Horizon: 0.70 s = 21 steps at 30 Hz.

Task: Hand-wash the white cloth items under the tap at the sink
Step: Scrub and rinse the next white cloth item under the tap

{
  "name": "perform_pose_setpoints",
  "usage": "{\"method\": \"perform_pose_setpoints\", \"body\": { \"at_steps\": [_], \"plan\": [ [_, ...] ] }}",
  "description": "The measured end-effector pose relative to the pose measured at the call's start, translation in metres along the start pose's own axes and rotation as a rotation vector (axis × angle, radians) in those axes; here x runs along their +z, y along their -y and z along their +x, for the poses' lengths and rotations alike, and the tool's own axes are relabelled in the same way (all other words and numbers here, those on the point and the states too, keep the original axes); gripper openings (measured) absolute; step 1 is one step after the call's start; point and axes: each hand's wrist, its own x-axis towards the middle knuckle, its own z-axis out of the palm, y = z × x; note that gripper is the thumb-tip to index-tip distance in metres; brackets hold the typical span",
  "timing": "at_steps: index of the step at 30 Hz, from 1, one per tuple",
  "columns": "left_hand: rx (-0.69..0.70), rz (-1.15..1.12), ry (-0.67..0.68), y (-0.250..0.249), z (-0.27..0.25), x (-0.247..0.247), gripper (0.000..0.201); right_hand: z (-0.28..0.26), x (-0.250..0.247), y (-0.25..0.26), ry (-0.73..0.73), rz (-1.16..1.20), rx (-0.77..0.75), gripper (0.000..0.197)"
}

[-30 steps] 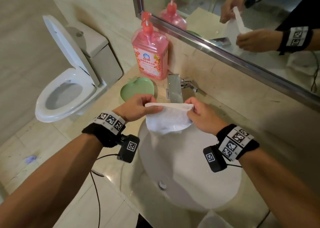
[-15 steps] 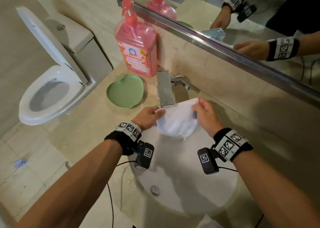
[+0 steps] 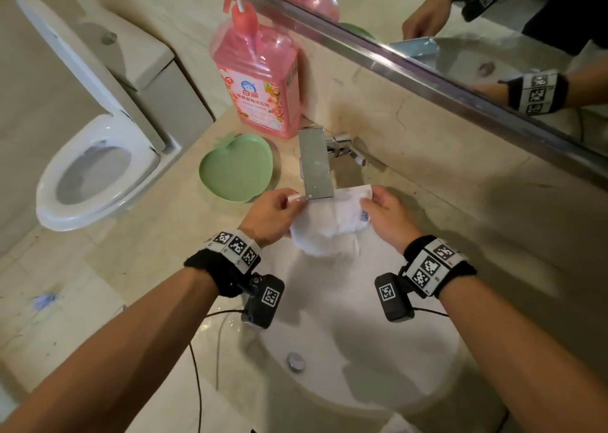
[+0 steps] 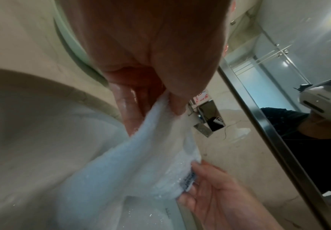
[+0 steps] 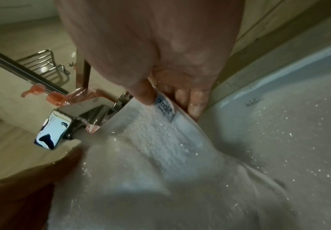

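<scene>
A white terry cloth [image 3: 325,225] [image 4: 133,163] [image 5: 160,147] with a small blue label hangs stretched under the flat chrome tap [image 3: 314,166] [image 5: 78,123] over the white sink [image 3: 388,360]. My left hand [image 3: 279,208] [image 4: 160,102] pinches its upper left corner between thumb and fingers. My right hand [image 3: 378,207] [image 5: 166,96] pinches the upper right corner beside the label. Water runs from the spout onto the cloth, and droplets spray into the basin. The cloth's lower part sags into the sink.
A pink soap pump bottle [image 3: 260,80] and a green apple-shaped dish [image 3: 237,169] stand on the beige counter left of the tap. A mirror [image 3: 460,37] runs along the back wall. A toilet [image 3: 95,172] with raised lid stands to the left. The sink drain [image 3: 295,360] lies near the front.
Both hands carried the cloth back and down from in front of the tap to right beneath its spout, where water now hits it. The camera view tilted lower.
</scene>
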Motion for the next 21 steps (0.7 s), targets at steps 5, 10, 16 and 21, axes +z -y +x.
{"method": "perform_pose_setpoints", "body": {
  "at_steps": [5, 10, 16, 21],
  "plan": [
    [0.040, 0.052, -0.047, -0.010, -0.017, -0.017, 0.029, 0.002, 0.019, 0.000, 0.059, -0.060, -0.017, 0.015],
    [0.101, 0.122, -0.044, -0.021, -0.031, -0.026, 0.031, -0.004, 0.033, 0.009, 0.102, -0.121, -0.013, 0.034],
    [0.079, 0.202, -0.122, -0.019, -0.034, -0.038, 0.039, -0.009, 0.055, 0.024, 0.156, -0.086, 0.029, 0.026],
    [-0.132, 0.106, 0.081, -0.002, -0.024, -0.042, 0.063, -0.007, 0.053, 0.033, 0.118, -0.028, 0.007, 0.025]
  ]
}}
